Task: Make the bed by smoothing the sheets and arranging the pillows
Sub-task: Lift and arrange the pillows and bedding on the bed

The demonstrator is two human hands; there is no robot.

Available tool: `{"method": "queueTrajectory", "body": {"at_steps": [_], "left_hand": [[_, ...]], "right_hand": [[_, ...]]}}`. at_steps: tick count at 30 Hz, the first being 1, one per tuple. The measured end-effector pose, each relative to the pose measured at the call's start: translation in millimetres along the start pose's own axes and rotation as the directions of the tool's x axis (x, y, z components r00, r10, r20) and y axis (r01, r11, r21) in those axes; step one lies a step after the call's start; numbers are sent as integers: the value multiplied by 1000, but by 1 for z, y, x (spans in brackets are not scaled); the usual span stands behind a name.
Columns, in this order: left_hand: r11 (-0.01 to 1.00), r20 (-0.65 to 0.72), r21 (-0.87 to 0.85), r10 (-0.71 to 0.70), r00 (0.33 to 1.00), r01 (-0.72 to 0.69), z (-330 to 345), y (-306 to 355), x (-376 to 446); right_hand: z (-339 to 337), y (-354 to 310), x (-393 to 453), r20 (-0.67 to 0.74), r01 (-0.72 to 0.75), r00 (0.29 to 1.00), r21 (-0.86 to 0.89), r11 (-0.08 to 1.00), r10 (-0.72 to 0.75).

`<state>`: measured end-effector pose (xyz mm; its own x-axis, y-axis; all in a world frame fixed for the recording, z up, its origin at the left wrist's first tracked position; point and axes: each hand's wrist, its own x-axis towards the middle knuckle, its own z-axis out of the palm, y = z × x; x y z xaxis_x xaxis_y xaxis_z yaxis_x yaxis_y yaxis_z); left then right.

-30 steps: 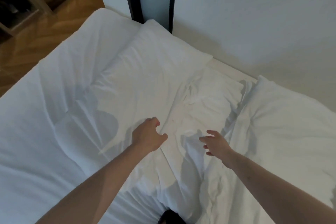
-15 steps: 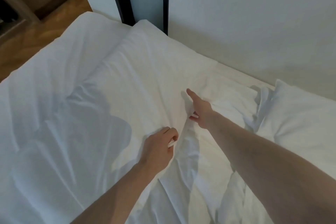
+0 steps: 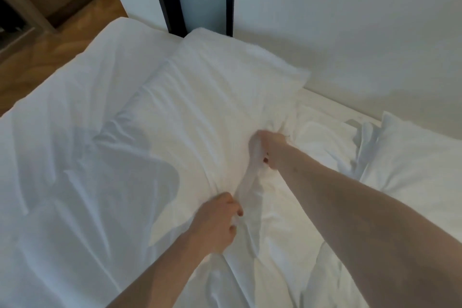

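Note:
A large white pillow (image 3: 200, 112) lies across the middle of the bed, its far corner near the wall. My left hand (image 3: 217, 222) grips the pillow's near right edge, fingers curled into the fabric. My right hand (image 3: 272, 147) grips the same edge farther up, bunching the cloth in its fist. A second white pillow (image 3: 412, 165) lies at the right by the wall. Between the two pillows the white sheet (image 3: 320, 147) is rumpled. A white duvet (image 3: 55, 157) covers the left part of the bed.
A white wall (image 3: 350, 20) runs along the bed's far side, with a dark vertical frame (image 3: 170, 2) at its left end. Wooden floor (image 3: 45, 57) and a wooden shelf unit (image 3: 22, 0) lie beyond the bed's left edge.
Both hands went from open above the sheet to gripping the pillow's right edge. The right hand reached forward and closed on the cloth. The view moved closer.

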<state>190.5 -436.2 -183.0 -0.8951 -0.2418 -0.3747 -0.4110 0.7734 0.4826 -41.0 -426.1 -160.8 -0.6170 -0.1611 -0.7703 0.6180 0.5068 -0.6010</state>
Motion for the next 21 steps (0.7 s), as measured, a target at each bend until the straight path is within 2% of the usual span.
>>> {"method": "queueTrajectory", "body": {"at_steps": [1, 3, 5, 7, 8, 10, 11, 12, 13, 14, 17, 19, 21], "left_hand": [[1000, 13, -10, 10, 1000, -10, 5, -2, -3], [997, -151, -74, 22, 988, -33, 5, -2, -11], [998, -361, -63, -4, 933, -20, -1, 1, -18], [998, -470, -63, -55, 881, 28, -7, -1, -22], [995, -429, -59, -97, 898, 79, -8, -3, -24], [981, -168, 90, -156, 973, 173, -7, -8, -27], [968, 4, 167, -193, 981, 190, -5, -6, -29], [962, 146, 181, -231, 962, 203, -5, 1, -32], [966, 228, 126, -251, 941, 227, -7, 14, -32], [970, 227, 16, -238, 944, 241, -12, 34, -32], [926, 63, -349, -130, 990, 144, -21, 106, -39], [903, 105, -416, -68, 992, 105, -16, 154, -49], [900, 215, -413, -53, 975, 140, 2, 189, -54]], "right_hand": [[-12, 12, 3, -72, -19, 997, 0, 1000, 19], [-34, 28, 7, -150, 10, 989, 34, 999, -4], [-46, 30, 5, -83, 58, 995, 66, 996, -52], [-50, 26, 0, -38, 113, 993, 105, 988, -109], [-48, 24, -5, -6, 125, 992, 119, 985, -125], [-45, 27, -27, 94, 116, 987, 146, 982, -131], [-46, 34, -40, 145, 94, 982, 167, 982, -119], [-51, 43, -57, 180, 78, 977, 191, 978, -114], [-62, 54, -76, 188, 87, 974, 188, 978, -123], [-78, 67, -95, 172, 128, 973, 166, 978, -157], [-148, 117, -145, 39, 225, 974, -25, 974, -224], [-207, 158, -173, -48, 248, 965, -164, 955, -259], [-263, 191, -196, -150, 227, 951, -251, 941, -270]]}}
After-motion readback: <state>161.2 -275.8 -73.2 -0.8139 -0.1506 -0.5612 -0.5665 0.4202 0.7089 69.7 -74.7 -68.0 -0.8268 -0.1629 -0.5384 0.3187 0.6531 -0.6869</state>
